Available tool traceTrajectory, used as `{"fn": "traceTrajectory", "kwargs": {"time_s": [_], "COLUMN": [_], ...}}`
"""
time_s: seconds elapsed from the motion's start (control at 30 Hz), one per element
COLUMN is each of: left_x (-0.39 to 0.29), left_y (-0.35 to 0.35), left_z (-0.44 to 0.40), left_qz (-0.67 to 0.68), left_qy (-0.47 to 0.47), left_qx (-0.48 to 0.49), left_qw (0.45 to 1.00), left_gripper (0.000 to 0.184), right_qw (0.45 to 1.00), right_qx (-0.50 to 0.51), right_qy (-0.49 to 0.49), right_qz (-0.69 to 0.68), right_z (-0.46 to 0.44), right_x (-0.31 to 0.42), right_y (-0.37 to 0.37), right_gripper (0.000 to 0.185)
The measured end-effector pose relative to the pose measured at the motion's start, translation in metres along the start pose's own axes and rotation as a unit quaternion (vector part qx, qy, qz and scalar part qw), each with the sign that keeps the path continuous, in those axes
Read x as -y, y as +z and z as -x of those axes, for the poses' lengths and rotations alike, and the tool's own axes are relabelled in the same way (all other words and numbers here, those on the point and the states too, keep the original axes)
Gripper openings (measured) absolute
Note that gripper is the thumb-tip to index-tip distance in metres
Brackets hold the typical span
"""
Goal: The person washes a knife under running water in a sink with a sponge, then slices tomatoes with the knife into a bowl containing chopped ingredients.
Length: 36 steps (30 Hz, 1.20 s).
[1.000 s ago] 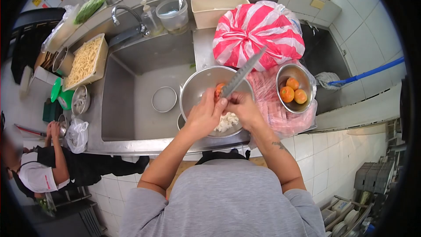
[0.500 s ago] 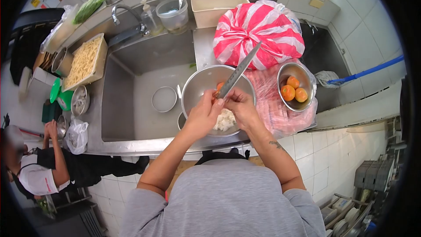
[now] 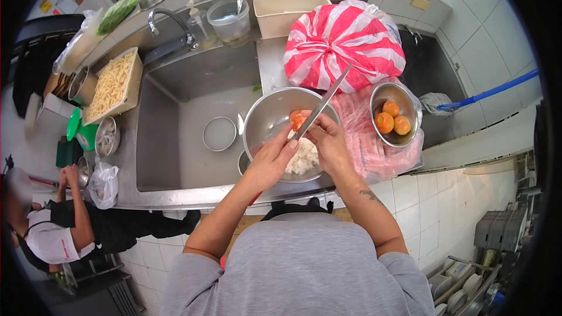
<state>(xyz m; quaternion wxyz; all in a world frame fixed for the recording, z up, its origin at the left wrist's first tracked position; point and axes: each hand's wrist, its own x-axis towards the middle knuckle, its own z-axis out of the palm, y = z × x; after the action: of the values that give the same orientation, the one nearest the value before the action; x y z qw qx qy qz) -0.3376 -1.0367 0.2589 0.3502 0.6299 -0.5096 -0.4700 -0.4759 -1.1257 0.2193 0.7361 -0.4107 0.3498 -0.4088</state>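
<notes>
Over a large steel mixing bowl (image 3: pixel 257 111), my left hand (image 3: pixel 272 155) is closed around a knife (image 3: pixel 323 100). Its blade slants up and to the right. A red bit, perhaps the handle end, shows below my left wrist. My right hand (image 3: pixel 329 143) has its fingers curled close against the blade; what they pinch is hidden. An orange-red tomato (image 3: pixel 297 118) shows beside the blade near my fingertips, and I cannot tell whether it is held or lying in the bowl. A heap of finely chopped white food (image 3: pixel 303 161) lies in the bowl.
On the right, a small steel bowl (image 3: pixel 380 93) with several tomatoes sits on pink plastic-wrapped packs (image 3: pixel 366 152). Behind is a red-and-white striped bag (image 3: pixel 345 41). The sink (image 3: pixel 193 99) is left, a noodle tray (image 3: pixel 137 79) beyond it. Another person (image 3: pixel 64 222) stands far left.
The knife blade has turned edge-on and swung lower towards the right. My left hand has opened out slightly and shifted down, and more of the tomato and white heap shows.
</notes>
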Motion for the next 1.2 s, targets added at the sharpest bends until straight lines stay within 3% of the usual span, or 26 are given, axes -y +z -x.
{"fn": "traceTrajectory", "kwargs": {"time_s": [0.13,0.3,0.47,0.53,0.6,0.8,1.0,1.1,1.2], "left_x": [0.002,0.012,0.008,-0.007,-0.009,0.005,0.001,0.006,0.003], "left_y": [0.001,0.008,0.009,-0.001,-0.005,0.0,0.007,0.009,0.0], "left_z": [-0.002,-0.006,-0.009,-0.01,-0.009,-0.006,-0.017,-0.023,-0.021], "left_qz": [-0.007,-0.058,-0.052,0.038,0.077,0.016,0.071,0.103,0.184], "left_qy": [-0.01,0.047,0.042,-0.038,-0.057,-0.002,-0.016,-0.038,-0.059], "left_qx": [0.006,-0.046,-0.06,-0.021,0.005,-0.001,-0.031,-0.038,0.012], "left_qw": [1.0,0.996,0.996,0.998,0.995,1.0,0.997,0.993,0.981], "left_gripper": [0.062,0.06,0.054,0.052,0.05,0.047,0.044,0.044,0.048], "right_qw": [1.0,0.998,0.999,1.0,0.999,0.997,0.999,0.999,0.999], "right_qx": [-0.009,-0.017,-0.025,-0.016,-0.015,-0.015,-0.026,0.008,-0.023], "right_qy": [-0.005,0.017,-0.006,-0.018,-0.033,-0.028,-0.011,0.009,0.029], "right_qz": [-0.024,-0.065,-0.031,-0.017,-0.023,-0.07,-0.04,0.047,-0.026], "right_z": [0.0,0.004,0.004,0.006,0.008,0.004,0.001,0.008,0.007], "right_x": [-0.002,0.0,-0.014,-0.017,-0.017,-0.006,-0.018,-0.02,-0.012], "right_y": [0.002,0.01,0.008,0.009,0.011,0.007,0.005,0.006,0.007], "right_gripper": [0.02,0.018,0.016,0.016,0.015,0.013,0.013,0.015,0.016]}}
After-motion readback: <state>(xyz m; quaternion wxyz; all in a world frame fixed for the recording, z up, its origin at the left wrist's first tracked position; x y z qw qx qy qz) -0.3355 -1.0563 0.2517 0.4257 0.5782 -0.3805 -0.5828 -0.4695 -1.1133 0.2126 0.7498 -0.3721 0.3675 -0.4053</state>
